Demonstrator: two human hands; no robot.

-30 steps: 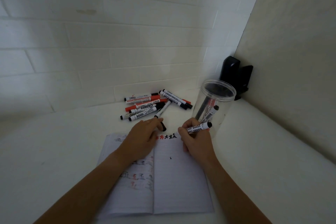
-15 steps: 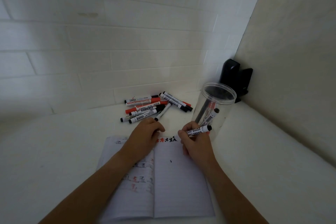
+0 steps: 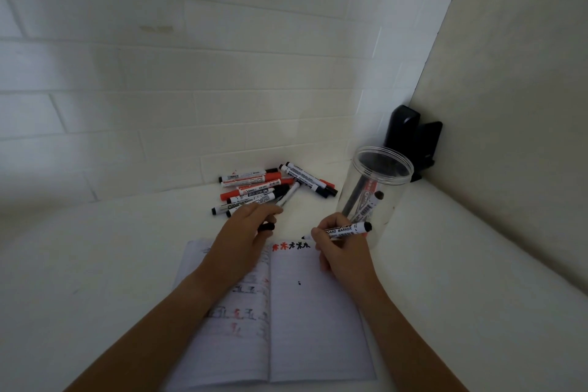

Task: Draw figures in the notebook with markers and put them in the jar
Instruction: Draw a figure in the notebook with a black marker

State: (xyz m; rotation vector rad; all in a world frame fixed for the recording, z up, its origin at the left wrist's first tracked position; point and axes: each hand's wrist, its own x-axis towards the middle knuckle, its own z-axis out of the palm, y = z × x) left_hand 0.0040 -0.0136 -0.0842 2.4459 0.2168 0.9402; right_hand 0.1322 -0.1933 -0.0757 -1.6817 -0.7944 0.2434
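An open lined notebook (image 3: 311, 321) lies on the white table, with small red and black figures (image 3: 291, 246) drawn along the top of its right page. My right hand (image 3: 342, 251) grips a black whiteboard marker (image 3: 345, 230), uncapped, its tip just above the last figure. My left hand (image 3: 245, 232) rests on the left page's top edge and pinches a black marker cap (image 3: 266, 227). A clear plastic jar (image 3: 374, 197) stands right of my right hand and holds a few markers. A pile of red and black markers (image 3: 270, 188) lies beyond my left hand.
A black clip-like object (image 3: 413, 140) sits in the corner behind the jar. A tiled wall (image 3: 191, 73) rises behind the table and a plain wall (image 3: 509, 105) closes off the right side.
My left hand has drawn back slightly, showing the black cap between its fingers. My right hand keeps the marker at the top of the right page.
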